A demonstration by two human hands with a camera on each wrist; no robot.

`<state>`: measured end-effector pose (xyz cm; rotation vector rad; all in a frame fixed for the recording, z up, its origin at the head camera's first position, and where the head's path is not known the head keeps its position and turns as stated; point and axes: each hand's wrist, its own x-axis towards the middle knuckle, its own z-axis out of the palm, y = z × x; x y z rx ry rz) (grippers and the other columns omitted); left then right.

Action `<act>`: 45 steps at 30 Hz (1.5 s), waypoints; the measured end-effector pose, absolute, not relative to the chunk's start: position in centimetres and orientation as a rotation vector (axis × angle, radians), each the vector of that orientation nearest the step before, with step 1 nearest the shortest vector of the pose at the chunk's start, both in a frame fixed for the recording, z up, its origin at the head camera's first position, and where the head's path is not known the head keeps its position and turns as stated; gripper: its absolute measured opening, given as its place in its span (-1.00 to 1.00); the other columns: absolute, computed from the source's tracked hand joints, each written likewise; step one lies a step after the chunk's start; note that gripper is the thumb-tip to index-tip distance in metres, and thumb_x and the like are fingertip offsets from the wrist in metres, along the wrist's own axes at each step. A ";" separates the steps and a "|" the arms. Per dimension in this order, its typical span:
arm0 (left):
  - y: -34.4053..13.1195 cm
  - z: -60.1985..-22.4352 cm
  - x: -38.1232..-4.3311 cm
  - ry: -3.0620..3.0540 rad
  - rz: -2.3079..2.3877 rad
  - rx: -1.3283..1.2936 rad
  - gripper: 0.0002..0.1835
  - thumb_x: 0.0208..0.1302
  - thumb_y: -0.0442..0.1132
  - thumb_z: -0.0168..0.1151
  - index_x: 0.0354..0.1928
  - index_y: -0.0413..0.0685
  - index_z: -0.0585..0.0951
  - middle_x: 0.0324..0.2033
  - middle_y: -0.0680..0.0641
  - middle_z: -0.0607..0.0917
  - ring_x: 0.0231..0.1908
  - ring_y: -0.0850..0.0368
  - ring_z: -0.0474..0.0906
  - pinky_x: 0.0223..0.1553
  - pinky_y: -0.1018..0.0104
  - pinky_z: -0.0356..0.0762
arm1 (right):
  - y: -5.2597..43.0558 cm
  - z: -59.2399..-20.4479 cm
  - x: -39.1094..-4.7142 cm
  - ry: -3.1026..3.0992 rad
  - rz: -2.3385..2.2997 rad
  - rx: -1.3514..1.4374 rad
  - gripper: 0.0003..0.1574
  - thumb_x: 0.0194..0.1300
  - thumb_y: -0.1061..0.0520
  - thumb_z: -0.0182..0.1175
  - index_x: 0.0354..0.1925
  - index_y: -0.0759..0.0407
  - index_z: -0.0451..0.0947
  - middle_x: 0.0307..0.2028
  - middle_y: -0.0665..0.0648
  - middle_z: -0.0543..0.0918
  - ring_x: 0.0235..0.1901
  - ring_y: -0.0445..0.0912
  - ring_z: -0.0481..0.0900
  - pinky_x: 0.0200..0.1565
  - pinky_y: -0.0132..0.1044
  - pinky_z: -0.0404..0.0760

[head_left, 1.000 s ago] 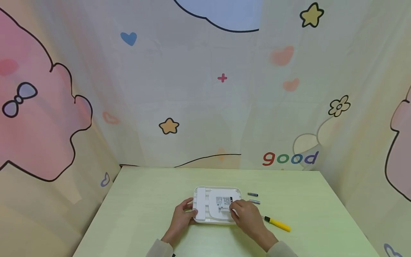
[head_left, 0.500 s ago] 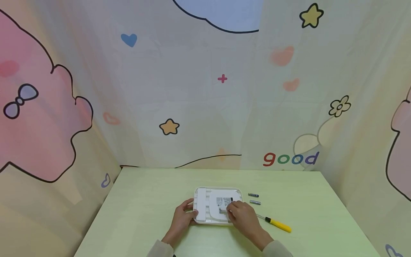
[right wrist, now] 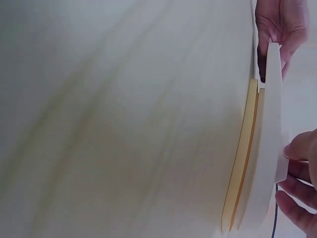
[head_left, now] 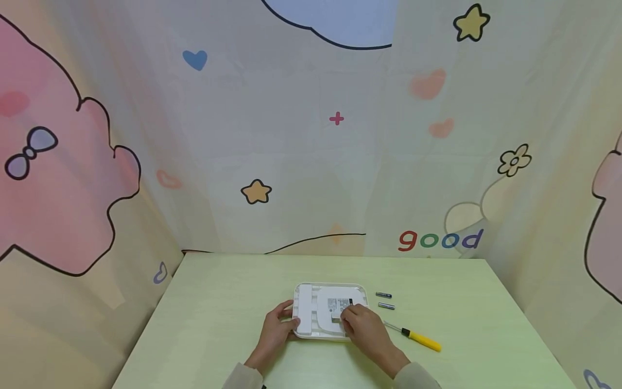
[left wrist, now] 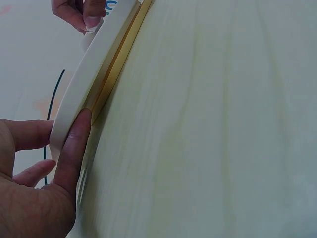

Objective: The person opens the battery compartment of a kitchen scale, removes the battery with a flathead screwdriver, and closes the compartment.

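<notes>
A flat white device (head_left: 304, 310) with rounded corners and a printed label (head_left: 335, 304) lies on the table, its left edge lifted in the left wrist view. My left hand (head_left: 274, 330) grips that left edge, thumb on top and fingers below. My right hand (head_left: 366, 328) is over the device's right half, thumb and fingers pinching a small white cover (head_left: 336, 318) just below the label. That cover is mostly hidden by my fingers; whether it sits in the device or stands off it, I cannot tell.
Two small batteries, a dark one (head_left: 384, 295) and a silver one (head_left: 386, 306), lie right of the device. Nearer me is a screwdriver (head_left: 421, 340) with a yellow handle, its shaft towards my right hand. A printed curtain (head_left: 311, 162) hangs behind the table (head_left: 223, 292).
My right hand has shifted slightly left over the device with the white cover, uncovering more of the screwdriver's shaft. My left hand keeps its hold on the edge.
</notes>
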<state>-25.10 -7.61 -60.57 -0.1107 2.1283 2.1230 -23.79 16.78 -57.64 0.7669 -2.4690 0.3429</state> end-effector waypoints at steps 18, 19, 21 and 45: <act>-7.6 -60.4 -25.0 2.108 2.138 -0.112 -0.33 0.21 -0.51 0.21 0.39 -0.29 0.32 0.04 -0.38 0.53 -0.41 0.14 0.65 -0.42 0.25 0.72 | 16.7 -57.5 -23.3 -2.487 0.255 0.769 -0.79 -0.05 0.26 0.43 -0.53 -0.03 0.63 -0.42 -0.13 0.67 -0.36 -0.21 0.59 -0.27 -0.33 0.63; -7.6 -60.3 -24.9 2.107 2.138 -0.110 -0.34 0.21 -0.51 0.20 0.39 -0.30 0.31 0.04 -0.39 0.52 -0.41 0.15 0.65 -0.42 0.26 0.72 | 16.7 -57.4 -23.2 -2.488 0.252 0.772 -0.79 -0.06 0.27 0.43 -0.53 -0.03 0.63 -0.41 -0.13 0.67 -0.36 -0.21 0.59 -0.27 -0.32 0.63; -7.6 -59.9 -24.7 2.099 2.138 -0.106 -0.34 0.21 -0.53 0.19 0.38 -0.32 0.31 0.04 -0.41 0.52 -0.41 0.14 0.64 -0.42 0.26 0.72 | 16.8 -57.3 -23.1 -2.486 0.248 0.779 -0.79 -0.06 0.27 0.44 -0.51 -0.03 0.65 -0.41 -0.12 0.68 -0.35 -0.20 0.60 -0.25 -0.31 0.63; -7.5 -60.5 -25.0 2.125 2.128 -0.122 -0.33 0.19 -0.52 0.20 0.39 -0.28 0.33 0.04 -0.38 0.54 -0.40 0.14 0.65 -0.39 0.24 0.73 | 17.1 -56.7 -23.4 -2.519 0.192 0.820 -0.88 0.00 0.18 0.45 -0.47 -0.04 0.70 -0.39 -0.12 0.71 -0.34 -0.18 0.61 -0.26 -0.29 0.62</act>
